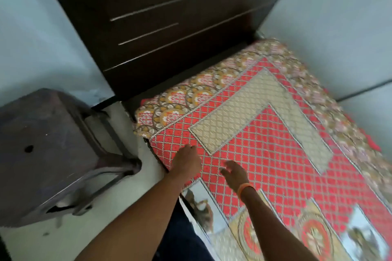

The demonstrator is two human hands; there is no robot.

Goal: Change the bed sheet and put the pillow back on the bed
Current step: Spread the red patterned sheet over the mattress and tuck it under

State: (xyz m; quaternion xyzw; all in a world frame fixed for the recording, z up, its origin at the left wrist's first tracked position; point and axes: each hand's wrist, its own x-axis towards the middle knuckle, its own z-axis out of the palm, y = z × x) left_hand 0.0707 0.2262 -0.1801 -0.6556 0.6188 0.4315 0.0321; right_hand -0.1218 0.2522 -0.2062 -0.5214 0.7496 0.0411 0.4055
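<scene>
A red bed sheet [265, 133] with a cream lattice pattern, beige panels and an ornate floral border lies spread over the bed. My left hand [186, 160] rests palm down on the sheet near the bed's left edge, fingers pointing toward the headboard. My right hand [234, 172], with an orange band on its wrist, hovers just over the sheet beside the left hand, fingers spread and holding nothing. No pillow is in view.
A dark wooden headboard [169, 27] stands at the bed's far end. A dark plastic stool [48, 150] sits on the pale floor [84, 229] left of the bed. A pale wall [339, 27] runs along the bed's right side.
</scene>
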